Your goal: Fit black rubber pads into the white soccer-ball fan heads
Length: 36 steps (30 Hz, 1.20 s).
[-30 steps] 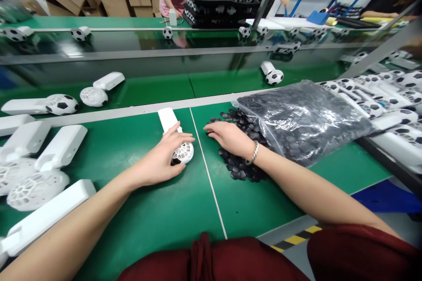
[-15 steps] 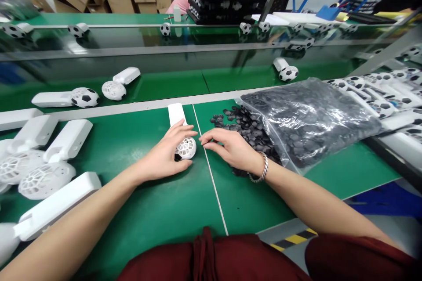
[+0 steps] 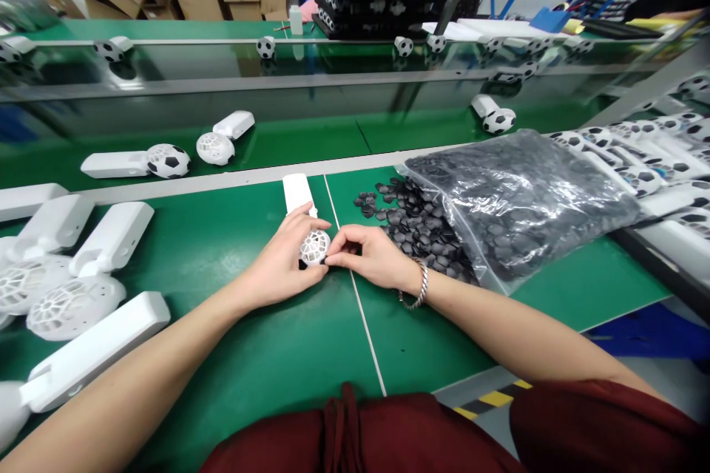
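The left hand is curled around the lattice ball head of a white fan, with the thumb and fingers wrapped about its near side and holding it down on the green counter. The fan's flat white handle points away from the person, lying just left of the white line that runs down the counter. The right hand comes in from the other side, its fingertips pinched together and touching the right edge of the ball head; whether a small black piece sits between them cannot be told. Just beyond that hand a heap of black pieces spills from the mouth of a clear plastic bag that lies on the counter to the right. On the left side of the counter lie several more white fans with bare lattice heads, near each other. Farther off, on the belt, a fan with a football-patterned head lies beside another bare one.
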{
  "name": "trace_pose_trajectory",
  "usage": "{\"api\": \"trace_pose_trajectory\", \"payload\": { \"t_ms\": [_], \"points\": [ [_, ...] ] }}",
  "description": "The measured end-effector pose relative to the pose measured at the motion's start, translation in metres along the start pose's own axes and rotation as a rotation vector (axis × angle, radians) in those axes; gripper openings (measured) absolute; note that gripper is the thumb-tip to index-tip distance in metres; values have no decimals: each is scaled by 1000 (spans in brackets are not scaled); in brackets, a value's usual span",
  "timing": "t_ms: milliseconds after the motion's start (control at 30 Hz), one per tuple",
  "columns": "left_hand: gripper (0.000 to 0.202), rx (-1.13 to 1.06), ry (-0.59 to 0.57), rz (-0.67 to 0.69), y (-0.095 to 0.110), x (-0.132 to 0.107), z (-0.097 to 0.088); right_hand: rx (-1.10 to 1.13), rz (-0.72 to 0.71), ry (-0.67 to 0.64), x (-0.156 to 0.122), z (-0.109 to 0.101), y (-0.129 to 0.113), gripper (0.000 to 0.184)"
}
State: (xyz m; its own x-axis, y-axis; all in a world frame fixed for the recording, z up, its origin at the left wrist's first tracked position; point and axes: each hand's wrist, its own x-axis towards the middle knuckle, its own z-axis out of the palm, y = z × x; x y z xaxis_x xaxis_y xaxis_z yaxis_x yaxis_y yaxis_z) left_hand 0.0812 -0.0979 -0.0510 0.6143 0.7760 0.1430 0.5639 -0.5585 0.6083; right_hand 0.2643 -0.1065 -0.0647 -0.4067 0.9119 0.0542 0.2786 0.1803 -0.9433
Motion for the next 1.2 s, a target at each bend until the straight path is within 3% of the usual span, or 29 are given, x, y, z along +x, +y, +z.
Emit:
{"api": "trace_pose_trajectory", "payload": {
  "t_ms": [467, 800, 1000, 1200],
  "points": [
    [37, -54, -8, 141, -12, -2, 1, 119, -11, 32, -3, 4, 8, 10],
    [39, -73, -19, 158, -12, -1, 2, 117, -8, 13, -3, 3, 7, 11],
    [35, -89, 10, 101, -7, 0, 3, 196, 50, -12, -4, 4, 11, 12],
    [39, -96, -58, 120, -8, 0, -3, 179, 26, -6, -4, 5, 7, 13]
  ]
}}
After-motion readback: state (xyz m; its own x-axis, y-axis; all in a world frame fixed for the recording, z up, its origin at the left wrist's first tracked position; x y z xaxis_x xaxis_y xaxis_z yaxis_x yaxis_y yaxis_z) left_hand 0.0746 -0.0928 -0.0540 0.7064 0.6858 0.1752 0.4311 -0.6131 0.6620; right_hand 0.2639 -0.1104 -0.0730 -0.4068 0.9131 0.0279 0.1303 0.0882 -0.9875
